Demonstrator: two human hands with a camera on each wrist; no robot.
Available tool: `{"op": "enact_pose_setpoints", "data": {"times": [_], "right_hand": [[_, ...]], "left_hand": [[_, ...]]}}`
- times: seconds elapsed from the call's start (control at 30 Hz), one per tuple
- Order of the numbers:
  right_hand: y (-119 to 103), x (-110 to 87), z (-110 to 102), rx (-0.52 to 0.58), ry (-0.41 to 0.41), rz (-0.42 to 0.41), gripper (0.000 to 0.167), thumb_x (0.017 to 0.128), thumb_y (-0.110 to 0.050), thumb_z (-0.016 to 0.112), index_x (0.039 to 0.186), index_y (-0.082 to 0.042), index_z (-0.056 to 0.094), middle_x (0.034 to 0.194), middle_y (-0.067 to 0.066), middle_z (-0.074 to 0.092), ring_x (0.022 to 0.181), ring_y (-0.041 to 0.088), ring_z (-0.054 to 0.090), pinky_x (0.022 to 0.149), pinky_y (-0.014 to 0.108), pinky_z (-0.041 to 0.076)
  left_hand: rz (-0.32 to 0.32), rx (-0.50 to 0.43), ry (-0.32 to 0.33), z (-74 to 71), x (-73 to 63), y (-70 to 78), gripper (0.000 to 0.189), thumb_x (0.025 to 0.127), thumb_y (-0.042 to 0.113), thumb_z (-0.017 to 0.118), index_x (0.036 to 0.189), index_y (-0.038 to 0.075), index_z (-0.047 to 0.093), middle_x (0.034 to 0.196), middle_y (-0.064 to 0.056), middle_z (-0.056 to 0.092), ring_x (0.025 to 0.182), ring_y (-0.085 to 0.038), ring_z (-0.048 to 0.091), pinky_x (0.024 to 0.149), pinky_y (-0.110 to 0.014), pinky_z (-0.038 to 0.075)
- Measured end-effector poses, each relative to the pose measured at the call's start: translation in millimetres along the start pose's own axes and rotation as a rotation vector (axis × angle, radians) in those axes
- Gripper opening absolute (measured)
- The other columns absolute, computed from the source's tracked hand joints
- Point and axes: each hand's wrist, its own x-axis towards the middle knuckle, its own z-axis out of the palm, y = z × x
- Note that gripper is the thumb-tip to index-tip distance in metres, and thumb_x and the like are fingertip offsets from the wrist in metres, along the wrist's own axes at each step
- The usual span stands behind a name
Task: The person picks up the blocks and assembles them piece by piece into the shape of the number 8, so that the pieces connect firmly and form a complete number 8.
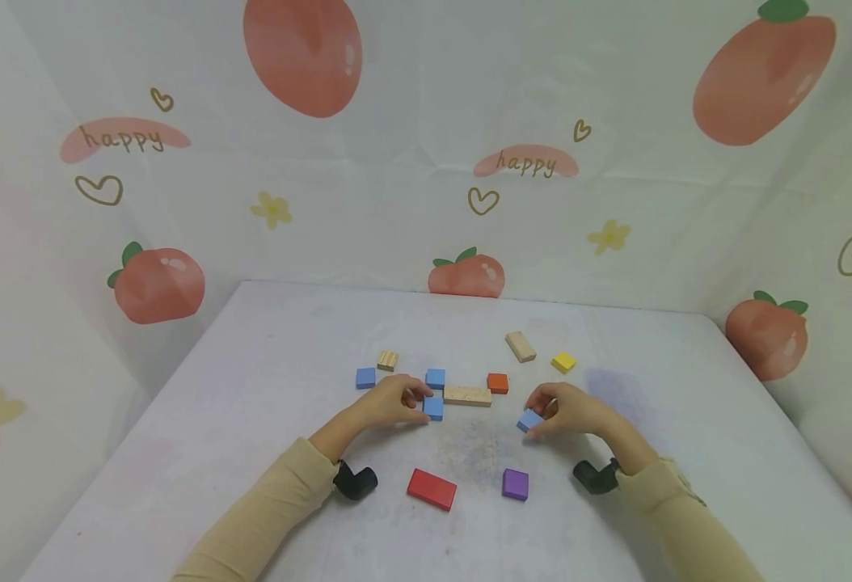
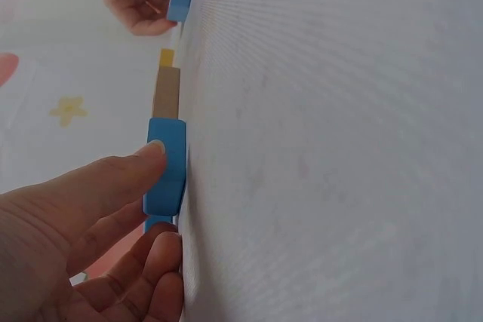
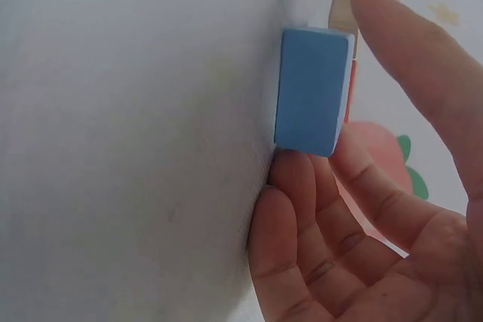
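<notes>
My left hand pinches a blue block close over the white table, its thumb laid across the block's face in the left wrist view. Right behind is a second blue block. A long plain wooden block lies immediately to the right, with an orange-red block at its far right corner. Farther right, my right hand curls round another blue block, which sits at an angle low over the table. In the right wrist view its fingertips are at one end, and the thumb is beside the block.
Nearer the body lie a red oblong block and a purple block. Behind the hands are a fourth-coloured striped wooden block, a blue block, a wooden block and a yellow block. A printed cloth hangs behind.
</notes>
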Motion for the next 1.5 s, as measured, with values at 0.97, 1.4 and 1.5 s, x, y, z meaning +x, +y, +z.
{"op": "enact_pose_setpoints", "data": {"times": [0.97,1.4,1.5], "right_hand": [[-3.7,2.1,4.3,-0.004,0.024,0.023,0.034,0.072,-0.010,0.077,0.100,-0.001,0.061,0.093,0.008,0.059,0.085,0.017,0.057,0.079,0.033,0.052],[-9.5,8.0,6.7,-0.016,0.010,-0.031,0.033,0.075,-0.011,0.076,0.104,-0.001,0.063,0.098,0.011,0.063,0.089,0.018,0.059,0.083,0.036,0.053],[-9.4,9.5,8.0,-0.014,0.007,-0.050,0.034,0.075,-0.011,0.076,0.105,0.000,0.063,0.099,0.013,0.064,0.090,0.019,0.059,0.083,0.036,0.053]], "left_hand": [[0.001,-0.001,-0.005,-1.0,1.3,-0.2,0.036,0.077,0.014,0.075,0.110,0.003,0.065,0.100,-0.009,0.064,0.081,-0.012,0.053,0.069,-0.019,0.045],[0.005,0.004,0.002,-1.3,0.3,1.5,0.037,0.076,0.014,0.076,0.109,0.002,0.066,0.097,-0.009,0.064,0.079,-0.011,0.052,0.066,-0.018,0.044],[0.004,0.003,0.002,-1.1,0.3,1.6,0.036,0.076,0.014,0.076,0.109,0.002,0.066,0.097,-0.009,0.064,0.079,-0.011,0.052,0.066,-0.018,0.044]]}}
